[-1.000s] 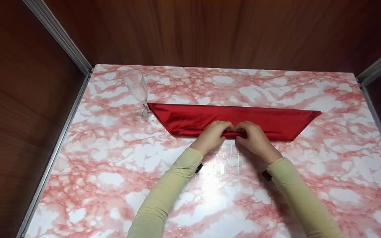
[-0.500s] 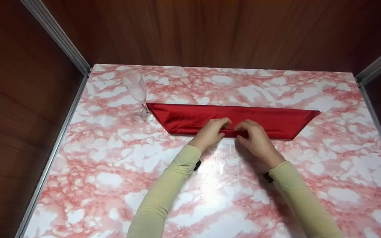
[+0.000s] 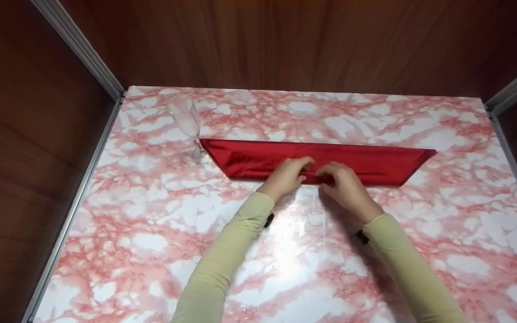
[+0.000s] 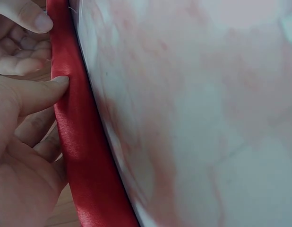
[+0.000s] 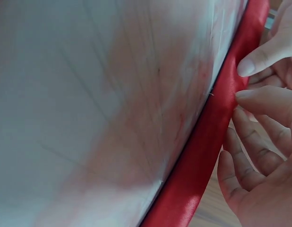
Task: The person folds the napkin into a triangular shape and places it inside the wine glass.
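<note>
A red satin cloth (image 3: 384, 161), folded into a long trapezoid, lies across the table with its short side toward me. Along that near side runs a narrow folded strip (image 4: 84, 156). My left hand (image 3: 282, 178) pinches this strip near its middle, thumb on the near face and fingers curled behind. Just to the right, my right hand (image 3: 346, 186) pinches the same strip, its thumb (image 5: 259, 97) pressing on the red fabric. Both hands are close together but apart. Parts of the fingers are hidden behind the fold in the head view.
A clear stemmed glass (image 3: 186, 119) stands by the cloth's far left corner, its foot beside the fabric. The table (image 3: 151, 242) has a red and white marbled top. Brown wood panels (image 3: 285, 45) enclose the back and sides.
The cloth's near edge has shifted slightly away from me, so the cloth is a little narrower. My left hand has moved slightly away with it, and the right hand keeps nearly the same place.
</note>
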A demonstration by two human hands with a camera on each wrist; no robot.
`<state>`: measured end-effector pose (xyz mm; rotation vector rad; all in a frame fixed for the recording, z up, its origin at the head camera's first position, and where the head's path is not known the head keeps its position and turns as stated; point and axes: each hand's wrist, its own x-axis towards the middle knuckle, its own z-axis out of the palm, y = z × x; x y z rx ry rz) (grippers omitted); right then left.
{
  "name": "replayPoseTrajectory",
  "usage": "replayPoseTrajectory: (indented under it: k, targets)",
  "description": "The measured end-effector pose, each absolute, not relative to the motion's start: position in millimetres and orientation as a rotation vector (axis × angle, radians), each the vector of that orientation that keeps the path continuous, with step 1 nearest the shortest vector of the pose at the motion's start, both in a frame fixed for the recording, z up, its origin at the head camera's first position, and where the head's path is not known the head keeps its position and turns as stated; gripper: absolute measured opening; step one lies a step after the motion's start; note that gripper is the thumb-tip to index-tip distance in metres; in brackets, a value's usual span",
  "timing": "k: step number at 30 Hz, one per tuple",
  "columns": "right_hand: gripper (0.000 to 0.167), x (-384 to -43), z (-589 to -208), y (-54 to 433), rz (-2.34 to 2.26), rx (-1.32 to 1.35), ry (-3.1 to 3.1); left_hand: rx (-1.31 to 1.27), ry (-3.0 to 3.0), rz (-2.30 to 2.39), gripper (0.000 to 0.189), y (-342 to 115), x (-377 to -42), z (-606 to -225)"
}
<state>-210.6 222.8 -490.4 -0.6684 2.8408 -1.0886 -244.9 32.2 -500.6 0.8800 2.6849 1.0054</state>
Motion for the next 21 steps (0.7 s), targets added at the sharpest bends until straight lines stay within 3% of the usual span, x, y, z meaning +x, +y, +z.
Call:
replayPoseTrajectory:
  k: [21]
  targets:
    - [0.028, -225, -493, 220, -1.034, -0.697, 2.847, 0.91, 2.669, 1.117, 0.043, 27, -242, -497]
